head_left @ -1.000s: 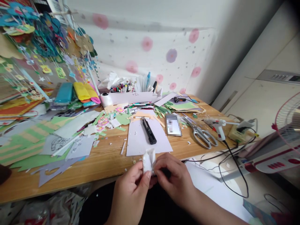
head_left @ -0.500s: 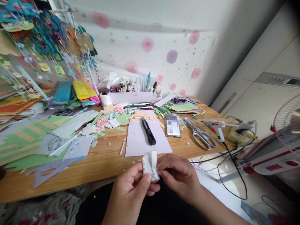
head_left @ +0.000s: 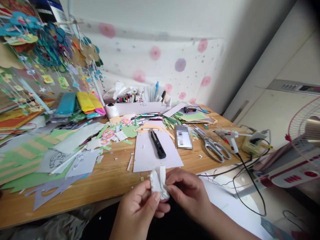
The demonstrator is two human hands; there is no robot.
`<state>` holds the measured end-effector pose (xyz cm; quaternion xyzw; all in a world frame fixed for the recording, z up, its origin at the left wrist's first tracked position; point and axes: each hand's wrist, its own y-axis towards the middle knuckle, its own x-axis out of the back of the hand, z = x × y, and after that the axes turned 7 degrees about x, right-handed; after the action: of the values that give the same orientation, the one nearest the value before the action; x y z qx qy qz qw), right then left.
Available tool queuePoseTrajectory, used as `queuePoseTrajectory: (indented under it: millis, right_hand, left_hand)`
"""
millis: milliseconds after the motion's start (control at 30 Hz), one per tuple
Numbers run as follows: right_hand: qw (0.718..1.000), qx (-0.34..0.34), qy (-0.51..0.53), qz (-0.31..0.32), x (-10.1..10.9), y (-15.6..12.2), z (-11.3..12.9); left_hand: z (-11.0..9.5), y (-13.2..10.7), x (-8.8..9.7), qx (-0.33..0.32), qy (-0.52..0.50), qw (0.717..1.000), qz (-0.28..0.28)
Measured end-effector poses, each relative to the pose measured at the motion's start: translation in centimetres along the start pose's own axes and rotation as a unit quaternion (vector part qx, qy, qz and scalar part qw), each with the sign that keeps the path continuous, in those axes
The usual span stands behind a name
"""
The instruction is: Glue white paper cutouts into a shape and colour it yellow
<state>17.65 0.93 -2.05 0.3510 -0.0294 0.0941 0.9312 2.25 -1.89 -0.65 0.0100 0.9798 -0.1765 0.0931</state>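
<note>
A small crinkled white paper piece (head_left: pixel 159 183) with a flat folded strip along its upper right side is held up in front of the table edge. My left hand (head_left: pixel 143 203) is closed on it, thumb across its lower front and fingers behind. My right hand (head_left: pixel 188 193) pinches its right edge between thumb and forefinger; the exact contact is partly hidden. Just beyond my hands, a black utility knife (head_left: pixel 158 145) lies on a pale sheet of paper (head_left: pixel 142 160) on the wooden table (head_left: pixel 110 180).
Scissors (head_left: pixel 215 148) and a white glue gun (head_left: pixel 232 140) with a black cord lie to the right, near a power strip (head_left: pixel 253 146) and a fan (head_left: pixel 282 175). Paper scraps (head_left: pixel 27 156) cover the left side. Pens (head_left: pixel 132 96) stand at the back beneath hanging paper crafts (head_left: pixel 47 50).
The view has tilted slightly, so the table and my hands appear a little lower. Both hands keep their hold on the white paper piece, with hardly any shift of the fingers.
</note>
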Motion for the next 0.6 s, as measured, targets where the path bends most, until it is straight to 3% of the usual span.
queuePoseTrajectory:
  millis: [133, 300, 367, 467, 600]
  right_hand:
    - [0.992, 0.086, -0.084, 0.026, 0.2, 0.6, 0.6]
    - [0.982, 0.110, -0.152, 0.029, -0.3, 0.4, 0.4]
    - [0.987, 0.095, -0.126, 0.029, -0.2, 0.1, 0.2]
    - [1.000, 0.024, -0.007, -0.005, 0.2, -0.4, 0.0]
    - [0.996, -0.044, 0.074, -0.038, 0.6, -0.5, 0.0]
  left_hand:
    - [0.0, -0.5, -0.4, -0.054, 0.039, 0.997, -0.027]
    - [0.4, -0.7, -0.6, -0.130, 0.135, 0.979, -0.084]
    - [0.4, -0.7, -0.7, -0.116, 0.121, 0.983, -0.076]
    - [0.0, -0.8, -0.8, -0.062, 0.050, 0.996, -0.045]
    - [-0.4, -0.8, -0.8, -0.024, 0.010, 0.999, -0.023]
